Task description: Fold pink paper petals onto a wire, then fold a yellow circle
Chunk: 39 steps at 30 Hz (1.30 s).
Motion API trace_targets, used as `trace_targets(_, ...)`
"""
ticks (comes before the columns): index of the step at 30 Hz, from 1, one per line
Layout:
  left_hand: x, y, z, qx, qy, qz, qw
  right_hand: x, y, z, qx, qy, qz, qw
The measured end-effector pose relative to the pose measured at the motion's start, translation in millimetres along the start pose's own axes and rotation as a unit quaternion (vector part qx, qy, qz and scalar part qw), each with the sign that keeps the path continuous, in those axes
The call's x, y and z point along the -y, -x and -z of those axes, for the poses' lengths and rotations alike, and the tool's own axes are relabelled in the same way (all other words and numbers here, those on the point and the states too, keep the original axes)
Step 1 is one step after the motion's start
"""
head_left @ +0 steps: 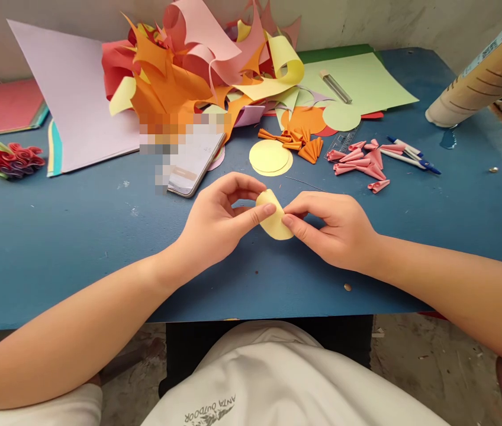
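A pale yellow paper circle point(274, 227), curled at its upper edge, is held between both hands above the blue table. My left hand point(227, 213) pinches it from the left, with the thumb across its front and the fingers behind. On the right edge, my right hand point(333, 225) grips the paper between thumb and forefinger. Just beyond lie flat yellow paper circles point(270, 156), overlapping one another. Several orange rolled paper cones point(308, 145) rest to their right, and several pink paper cones point(364, 161) lie farther right.
Paper scraps point(175, 77) are heaped at the back. A phone point(195, 160) lies left of the yellow circles. Two pens point(413, 157) and a clear ruler point(340, 142) sit near the pink cones. A tall cylinder point(477, 71) stands back right; a ruffled paper piece point(9, 160) lies far left.
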State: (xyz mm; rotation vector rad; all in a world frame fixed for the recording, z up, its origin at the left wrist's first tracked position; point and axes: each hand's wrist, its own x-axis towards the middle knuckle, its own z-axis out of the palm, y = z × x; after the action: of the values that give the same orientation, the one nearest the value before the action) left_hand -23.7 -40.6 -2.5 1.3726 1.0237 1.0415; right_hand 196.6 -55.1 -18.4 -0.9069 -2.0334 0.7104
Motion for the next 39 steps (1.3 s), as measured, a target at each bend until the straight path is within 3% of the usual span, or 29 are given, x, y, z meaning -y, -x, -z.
trace_targets(5,-3.1,0.8,-2.9,0.02,0.029,0.054,0.998,-1.1,0.0,-0.4,0.0,-0.003,0.004,1.0)
trace_targets(9,-3.2,1.4,-5.6,0.003,0.016,0.056,0.998,-1.8,0.4,-2.2,0.005,-0.017,-0.003,1.0)
trace_targets(13,0.1,-0.5,-5.8,-0.029,0.04,0.043,0.998,1.1,1.5,-5.1,0.014,-0.091,-0.078,0.993)
trace_targets(17,2.4,-0.8,-5.7,-0.018,0.079,0.055,0.995,1.8,3.0,-8.8,0.031,-0.209,-0.157,0.965)
trace_targets(22,-1.7,0.4,-4.6,0.024,0.114,0.059,0.991,-1.3,-1.1,-8.3,-0.047,-0.272,-0.156,0.948)
trace_targets(27,-4.8,0.3,-2.7,0.081,0.133,0.135,0.978,-1.6,-3.5,-7.1,-0.121,-0.24,-0.169,0.948)
trace_targets(31,-3.7,0.4,-2.7,0.066,0.127,0.11,0.984,-2.0,-1.2,-6.4,-0.094,-0.191,-0.171,0.962)
trace_targets(35,-3.8,1.1,-4.1,0.067,0.129,0.084,0.986,-2.5,0.5,-6.1,-0.045,-0.162,-0.12,0.979)
trace_targets(39,-4.6,1.7,-5.5,0.075,0.12,0.087,0.986,-4.1,4.2,-7.8,-0.059,-0.17,-0.132,0.975)
